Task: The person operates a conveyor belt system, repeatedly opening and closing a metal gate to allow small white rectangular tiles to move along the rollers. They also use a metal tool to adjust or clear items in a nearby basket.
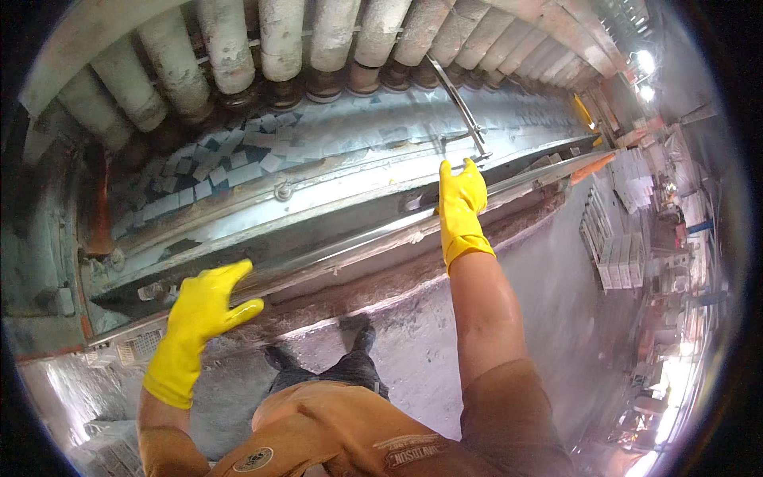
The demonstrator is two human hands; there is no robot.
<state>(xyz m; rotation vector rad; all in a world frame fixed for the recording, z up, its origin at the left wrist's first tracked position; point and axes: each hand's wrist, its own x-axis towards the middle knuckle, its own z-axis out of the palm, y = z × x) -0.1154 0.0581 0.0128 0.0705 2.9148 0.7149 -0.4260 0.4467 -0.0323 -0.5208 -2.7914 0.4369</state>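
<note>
Yellow rubber gloves cover both of my hands. My left hand (211, 310) is raised over the near edge of a long trough, thumb and fingers apart, holding nothing. My right hand (462, 203) reaches forward over the trough's metal rim, its fingers closed at the near end of a thin metal bar frame (459, 99). That frame slants away over the trough to the rollers; the exact grip is partly hidden by the glove. Many small square white and blue-grey pieces (214, 163) lie in the wet, pale trough bed, below and beyond my hands.
A row of thick pale rollers (282, 40) hangs over the trough's far side. A metal rail (334, 253) runs along the near side. White stacked crates (620, 258) stand on the floor at right, and a white basket (141, 346) is at lower left.
</note>
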